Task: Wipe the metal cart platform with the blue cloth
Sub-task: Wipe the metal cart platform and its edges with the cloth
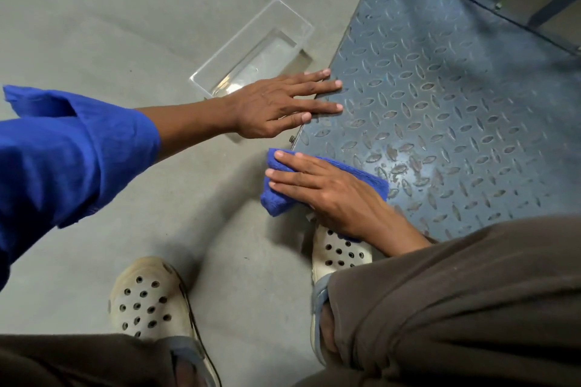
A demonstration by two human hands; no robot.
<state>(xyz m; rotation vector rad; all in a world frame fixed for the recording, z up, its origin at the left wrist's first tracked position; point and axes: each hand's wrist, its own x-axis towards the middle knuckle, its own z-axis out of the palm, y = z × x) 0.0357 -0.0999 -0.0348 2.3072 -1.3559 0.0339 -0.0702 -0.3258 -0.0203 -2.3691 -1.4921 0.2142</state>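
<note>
right hand (330,195) flat on blue cloth (278,201), fingers straight, pressing it down at lower-left corner of diamond-plate cart platform (456,104), mid frame. cloth hangs a bit past the edge. left hand (276,104) spread flat, fingertips on platform's left edge. clear plastic tray (257,44) on floor just behind it. cream clogs (144,302) at bottom.

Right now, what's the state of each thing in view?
Blue-grey diamond-plate metal cart platform: scuffed, glossy patch near the corner.
Blue terry cloth: folded, on that corner, overhanging.
Right hand: flat, pressing the cloth.
Left hand: straight fingers resting on platform edge.
Clear rectangular plastic tray: upright on the floor.
</note>
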